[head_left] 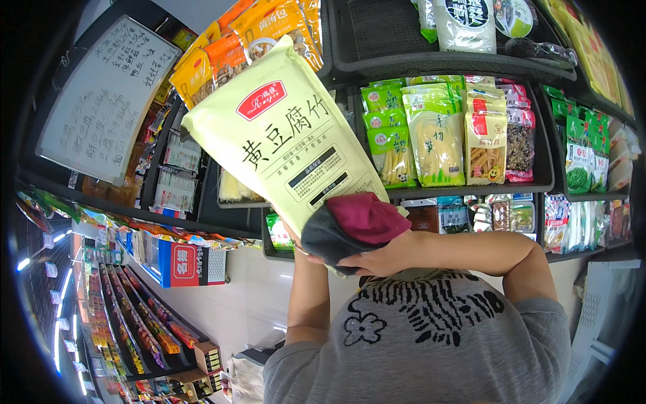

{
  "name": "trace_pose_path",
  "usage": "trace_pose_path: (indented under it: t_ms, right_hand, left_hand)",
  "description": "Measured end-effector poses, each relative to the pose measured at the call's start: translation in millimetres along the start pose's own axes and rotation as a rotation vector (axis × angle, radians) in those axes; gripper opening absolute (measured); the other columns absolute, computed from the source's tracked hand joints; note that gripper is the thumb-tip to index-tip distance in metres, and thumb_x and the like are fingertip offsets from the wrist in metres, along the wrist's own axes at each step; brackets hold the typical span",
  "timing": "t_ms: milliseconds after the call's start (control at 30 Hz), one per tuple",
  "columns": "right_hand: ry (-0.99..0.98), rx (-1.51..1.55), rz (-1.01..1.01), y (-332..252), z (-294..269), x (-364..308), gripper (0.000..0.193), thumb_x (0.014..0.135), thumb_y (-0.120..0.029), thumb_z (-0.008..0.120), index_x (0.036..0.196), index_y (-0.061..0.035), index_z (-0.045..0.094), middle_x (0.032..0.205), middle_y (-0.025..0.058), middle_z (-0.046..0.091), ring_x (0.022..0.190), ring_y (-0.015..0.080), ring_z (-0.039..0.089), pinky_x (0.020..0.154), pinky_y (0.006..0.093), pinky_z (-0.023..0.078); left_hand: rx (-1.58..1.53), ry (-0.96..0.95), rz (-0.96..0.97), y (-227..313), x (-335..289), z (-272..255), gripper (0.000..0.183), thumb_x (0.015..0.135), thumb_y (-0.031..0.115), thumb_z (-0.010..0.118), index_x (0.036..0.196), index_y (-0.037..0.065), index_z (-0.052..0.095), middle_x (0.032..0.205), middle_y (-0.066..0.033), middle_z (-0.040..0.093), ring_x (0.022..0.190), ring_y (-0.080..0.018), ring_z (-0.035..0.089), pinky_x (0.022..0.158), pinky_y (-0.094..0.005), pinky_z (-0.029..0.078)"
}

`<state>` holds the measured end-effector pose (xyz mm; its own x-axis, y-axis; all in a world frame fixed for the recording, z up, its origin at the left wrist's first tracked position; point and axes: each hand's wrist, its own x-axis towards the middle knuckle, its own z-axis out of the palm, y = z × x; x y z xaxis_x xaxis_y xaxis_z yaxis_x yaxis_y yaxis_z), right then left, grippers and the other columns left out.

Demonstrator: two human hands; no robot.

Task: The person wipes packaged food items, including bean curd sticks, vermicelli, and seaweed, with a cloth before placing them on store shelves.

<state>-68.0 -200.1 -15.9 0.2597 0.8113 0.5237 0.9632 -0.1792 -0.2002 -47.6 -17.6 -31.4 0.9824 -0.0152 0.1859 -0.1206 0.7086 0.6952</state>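
Observation:
A large pale yellow-green flat bag (282, 135) with a red label is held up, tilted, in front of the dark shelves. My left hand (297, 241) reaches up at the bag's lower edge and grips it from behind; most of that hand is hidden by the bag and the cloth. My right hand (381, 259) presses a dark grey and maroon cloth (353, 225) against the bag's lower end, fingers closed on the cloth. Both forearms rise from my grey patterned shirt (431, 337).
Dark shelves (444, 64) hold green and yellow food packets (437, 138) to the right and orange packets (222, 54) above. A whiteboard with handwriting (108, 101) hangs upper left. A store aisle (128, 323) runs away lower left. A white crate (602, 316) stands at right.

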Motion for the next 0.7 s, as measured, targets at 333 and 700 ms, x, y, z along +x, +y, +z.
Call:
trace_pose_path:
  t_ms: [333, 700]
  right_hand:
    - [-0.008, 0.276, 0.241, 7, -67, 86, 0.055, 0.091, -0.035, 0.046, 0.139, -0.0153, 0.027, 0.075, 0.0138, 0.060, 0.061, 0.0253, 0.062, 0.047, 0.0385, 0.048]
    - [0.243, -0.141, 0.223, 28, -51, 75, 0.059, 0.086, -0.035, 0.051, 0.135, -0.0088, 0.034, 0.107, 0.0167, 0.053, 0.100, 0.0319, 0.046, 0.083, 0.0510, 0.041]
  left_hand:
    - [-0.004, -0.021, -0.072, -4, 12, 10, 0.059, 0.093, 0.044, 0.035, 0.138, 0.007, 0.025, 0.138, -0.0138, 0.033, 0.124, -0.0270, 0.035, 0.105, -0.0396, 0.028]
    - [-0.305, -0.077, -0.086, 4, 13, -5, 0.060, 0.092, 0.047, 0.032, 0.134, 0.004, 0.033, 0.131, -0.0162, 0.042, 0.118, -0.0305, 0.043, 0.101, -0.0426, 0.035]
